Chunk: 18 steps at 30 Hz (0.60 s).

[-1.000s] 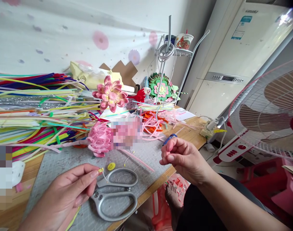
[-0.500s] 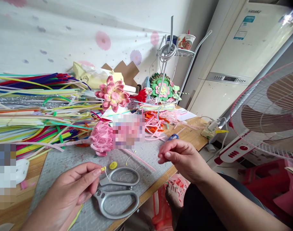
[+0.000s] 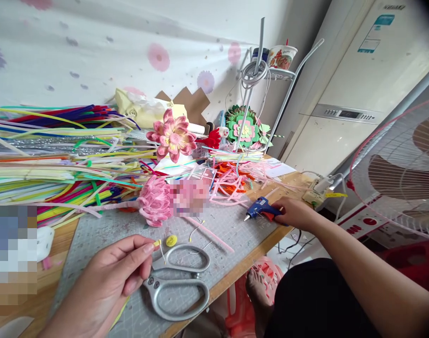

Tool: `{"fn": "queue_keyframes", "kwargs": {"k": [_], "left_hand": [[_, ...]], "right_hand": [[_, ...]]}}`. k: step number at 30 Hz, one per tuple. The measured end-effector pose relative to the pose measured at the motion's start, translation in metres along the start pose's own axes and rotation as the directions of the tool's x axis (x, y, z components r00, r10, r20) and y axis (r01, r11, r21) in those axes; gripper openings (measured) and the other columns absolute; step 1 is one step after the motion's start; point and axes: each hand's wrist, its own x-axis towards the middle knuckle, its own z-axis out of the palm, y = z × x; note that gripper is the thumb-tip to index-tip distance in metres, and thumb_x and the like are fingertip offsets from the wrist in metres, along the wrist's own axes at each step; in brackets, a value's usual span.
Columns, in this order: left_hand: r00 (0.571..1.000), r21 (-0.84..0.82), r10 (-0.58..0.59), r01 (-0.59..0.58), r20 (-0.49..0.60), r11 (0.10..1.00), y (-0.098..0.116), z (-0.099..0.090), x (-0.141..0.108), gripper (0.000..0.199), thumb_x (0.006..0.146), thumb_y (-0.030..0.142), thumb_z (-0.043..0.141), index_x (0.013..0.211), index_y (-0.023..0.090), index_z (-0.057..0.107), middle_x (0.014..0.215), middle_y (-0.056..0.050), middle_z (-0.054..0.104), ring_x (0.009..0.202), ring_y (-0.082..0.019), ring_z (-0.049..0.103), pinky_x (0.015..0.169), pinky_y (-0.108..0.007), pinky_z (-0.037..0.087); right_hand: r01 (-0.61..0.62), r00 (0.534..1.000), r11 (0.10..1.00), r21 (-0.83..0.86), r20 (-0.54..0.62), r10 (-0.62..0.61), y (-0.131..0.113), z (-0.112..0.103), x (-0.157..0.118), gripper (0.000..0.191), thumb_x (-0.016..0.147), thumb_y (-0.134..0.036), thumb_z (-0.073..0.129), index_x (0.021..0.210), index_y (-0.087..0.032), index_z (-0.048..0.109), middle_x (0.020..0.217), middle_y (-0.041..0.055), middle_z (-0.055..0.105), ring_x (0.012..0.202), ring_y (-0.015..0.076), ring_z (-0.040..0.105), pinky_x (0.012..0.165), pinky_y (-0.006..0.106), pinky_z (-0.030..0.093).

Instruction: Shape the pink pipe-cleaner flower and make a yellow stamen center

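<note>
Between thumb and forefinger, my left hand (image 3: 124, 267) pinches a small yellow strip (image 3: 157, 243) with a thin white thread-like piece hanging at its end. My right hand (image 3: 293, 213) has its fingers around the handle of a blue glue gun (image 3: 260, 210), which lies on its side at the table's right edge, nozzle pointing left. Beside my left hand are grey-handled scissors (image 3: 181, 298), their blades hidden beneath the hand. A round yellow disc (image 3: 171, 241) lies just above them. Behind is a pink pipe-cleaner flower (image 3: 155, 202) on a wrapped stem.
Bundles of coloured pipe cleaners (image 3: 41, 173) cover the left and back of the table. A pink petalled flower (image 3: 174, 136) stands among them. The grey cutting mat (image 3: 228, 230) lies in front. At the right are a power strip (image 3: 315, 192) and a fan (image 3: 397, 159).
My right hand has moved right and down onto the glue gun's handle, uncovering the gun. My left hand keeps its pinch on the yellow strip. The view has shifted slightly.
</note>
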Motion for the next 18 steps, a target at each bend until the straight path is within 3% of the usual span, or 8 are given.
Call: {"fn": "queue_keyframes", "kwargs": {"k": [4, 7, 8, 10, 12, 14, 16, 18], "left_hand": [[0.998, -0.016, 0.054, -0.053, 0.019, 0.998, -0.002, -0.001, 0.001, 0.025, 0.071, 0.038, 0.073, 0.066, 0.016, 0.063, 0.052, 0.004, 0.053, 0.046, -0.005, 0.033, 0.042, -0.015, 0.027], [0.995, -0.035, 0.088, -0.086, 0.038, 0.996, -0.004, -0.001, 0.001, 0.023, 0.073, 0.034, 0.071, 0.066, 0.015, 0.061, 0.050, 0.005, 0.053, 0.043, -0.004, 0.032, 0.040, -0.016, 0.023], [0.995, -0.040, 0.092, -0.090, 0.042, 0.995, -0.004, -0.001, 0.001, 0.022, 0.074, 0.032, 0.070, 0.065, 0.014, 0.061, 0.049, 0.005, 0.053, 0.042, -0.003, 0.032, 0.040, -0.016, 0.022], [0.994, -0.054, 0.097, -0.094, 0.045, 0.994, -0.004, 0.000, 0.000, 0.020, 0.075, 0.031, 0.069, 0.066, 0.014, 0.061, 0.048, 0.005, 0.053, 0.041, -0.003, 0.031, 0.040, -0.016, 0.021], [0.993, -0.066, 0.104, -0.101, 0.050, 0.993, -0.003, 0.001, -0.001, 0.019, 0.076, 0.030, 0.068, 0.068, 0.014, 0.062, 0.047, 0.005, 0.053, 0.041, -0.003, 0.031, 0.040, -0.016, 0.020], [0.993, -0.068, 0.111, -0.108, 0.049, 0.992, -0.002, 0.003, -0.002, 0.017, 0.076, 0.030, 0.068, 0.069, 0.014, 0.062, 0.046, 0.006, 0.053, 0.041, -0.003, 0.030, 0.041, -0.017, 0.019], [0.993, -0.057, 0.113, -0.111, 0.039, 0.992, -0.001, 0.004, -0.003, 0.016, 0.076, 0.029, 0.067, 0.072, 0.014, 0.063, 0.046, 0.006, 0.053, 0.040, -0.003, 0.030, 0.041, -0.018, 0.019], [0.994, -0.037, 0.108, -0.107, 0.022, 0.994, 0.000, 0.005, -0.004, 0.014, 0.076, 0.029, 0.066, 0.074, 0.014, 0.064, 0.045, 0.005, 0.053, 0.040, -0.003, 0.030, 0.042, -0.018, 0.020]], "right_hand": [[-0.052, 0.999, 0.996, 0.076, -0.002, 0.052, -0.003, -0.003, -0.004, 0.016, 0.057, -0.018, 0.059, 0.071, -0.018, 0.067, 0.056, -0.0010, 0.058, 0.055, 0.0151, 0.051, 0.051, 0.025, 0.034], [-0.023, 0.998, 0.968, 0.249, -0.055, 0.038, -0.019, -0.007, -0.017, 0.021, 0.062, -0.026, 0.061, 0.082, -0.019, 0.061, 0.071, 0.0012, 0.061, 0.063, 0.0166, 0.055, 0.053, 0.025, 0.042], [-0.010, 0.993, 0.890, 0.455, -0.102, 0.063, -0.027, -0.006, -0.023, 0.022, 0.062, -0.027, 0.065, 0.082, -0.020, 0.060, 0.074, 0.0022, 0.061, 0.065, 0.0172, 0.055, 0.055, 0.026, 0.044], [-0.015, 0.993, 0.710, 0.704, -0.072, 0.092, -0.045, 0.001, -0.037, 0.024, 0.060, -0.026, 0.073, 0.079, -0.021, 0.060, 0.071, 0.0007, 0.059, 0.061, 0.0153, 0.053, 0.054, 0.025, 0.045], [-0.054, 0.996, 0.582, 0.812, 0.002, 0.090, -0.063, 0.016, -0.050, 0.024, 0.055, -0.026, 0.078, 0.068, -0.021, 0.059, 0.063, -0.0009, 0.057, 0.056, 0.0138, 0.050, 0.050, 0.024, 0.043], [-0.075, 0.996, 0.511, 0.856, 0.046, 0.070, -0.080, 0.032, -0.061, 0.022, 0.056, -0.029, 0.079, 0.065, -0.021, 0.060, 0.063, 0.0005, 0.059, 0.057, 0.0148, 0.051, 0.050, 0.026, 0.044], [-0.088, 0.994, 0.522, 0.848, 0.112, -0.014, -0.095, 0.045, -0.068, 0.023, 0.058, -0.033, 0.078, 0.069, -0.021, 0.062, 0.067, 0.0017, 0.061, 0.061, 0.0174, 0.054, 0.054, 0.028, 0.047], [-0.031, 0.982, 0.596, 0.803, 0.136, -0.132, -0.110, 0.052, -0.072, 0.023, 0.063, -0.035, 0.077, 0.075, -0.021, 0.062, 0.071, 0.0011, 0.060, 0.067, 0.0186, 0.056, 0.060, 0.030, 0.049]]}}
